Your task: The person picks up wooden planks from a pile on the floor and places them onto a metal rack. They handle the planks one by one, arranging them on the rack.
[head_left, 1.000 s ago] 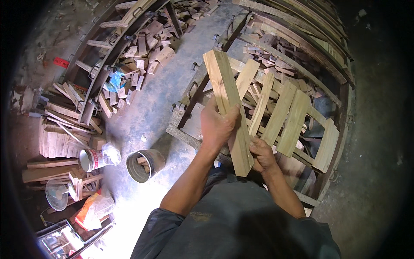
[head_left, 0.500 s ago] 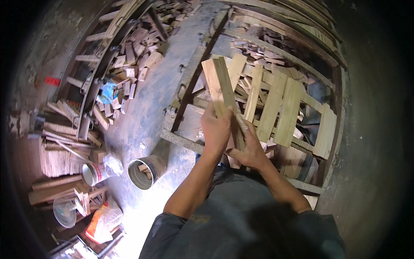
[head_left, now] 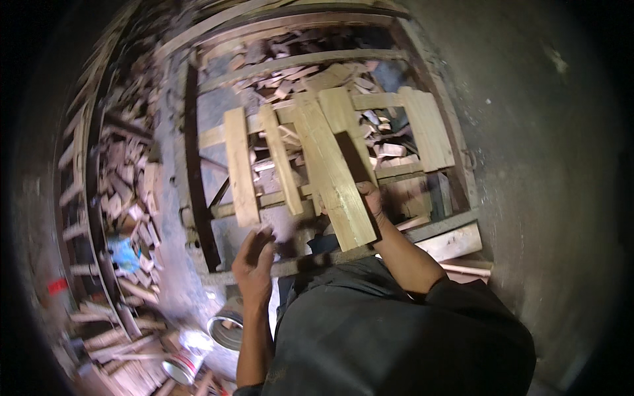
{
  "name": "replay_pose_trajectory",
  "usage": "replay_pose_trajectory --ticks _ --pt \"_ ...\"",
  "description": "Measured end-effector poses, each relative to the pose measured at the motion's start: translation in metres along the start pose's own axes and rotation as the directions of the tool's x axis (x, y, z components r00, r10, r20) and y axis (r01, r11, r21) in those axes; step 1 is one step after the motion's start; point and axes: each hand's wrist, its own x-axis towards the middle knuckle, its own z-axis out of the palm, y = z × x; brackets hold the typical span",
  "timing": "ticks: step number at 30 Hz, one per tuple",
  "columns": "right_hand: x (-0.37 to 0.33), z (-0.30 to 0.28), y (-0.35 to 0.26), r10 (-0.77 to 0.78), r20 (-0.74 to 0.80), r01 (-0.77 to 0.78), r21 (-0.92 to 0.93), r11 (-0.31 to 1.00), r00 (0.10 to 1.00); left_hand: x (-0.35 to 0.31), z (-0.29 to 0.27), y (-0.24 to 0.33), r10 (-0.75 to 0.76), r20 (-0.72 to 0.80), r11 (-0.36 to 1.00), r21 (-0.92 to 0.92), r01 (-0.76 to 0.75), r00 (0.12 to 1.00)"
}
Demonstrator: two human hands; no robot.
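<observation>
Holding one plank [head_left: 335, 179] is one hand [head_left: 372, 198] (the right).

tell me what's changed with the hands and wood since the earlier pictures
The left hand has let go of the wood and moved left, near the leftmost slat's lower end. The right hand still holds a board by its right edge, now broad face up. The other slats still lie across the frame.

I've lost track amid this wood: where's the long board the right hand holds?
In the head view, the long board slants just right of centre over the wooden slats, the right hand at its right edge.
</observation>
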Motion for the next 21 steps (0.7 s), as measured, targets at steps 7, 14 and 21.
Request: replay_pose_trajectory --ticks 7,14,21 --pt "0.008 -0.051 -0.117 -0.577 -0.259 0.314 -0.635 0.706 0.774 -0.016 -0.014 -0.04 -0.188 -0.114 0.981 0.024 0.192 0.976" --pt "-0.008 -0.082 -0.208 -0.915 -0.107 -0.636 -0.75 -0.182 0.389 0.01 0.002 -0.052 -0.271 -0.054 0.961 0.036 0.273 0.961" --pt "-0.012 -0.13 -0.216 -0.824 0.233 -0.75 -0.342 -0.567 0.517 0.056 0.001 -0.045 -0.188 -0.09 0.965 0.169 0.201 0.978"
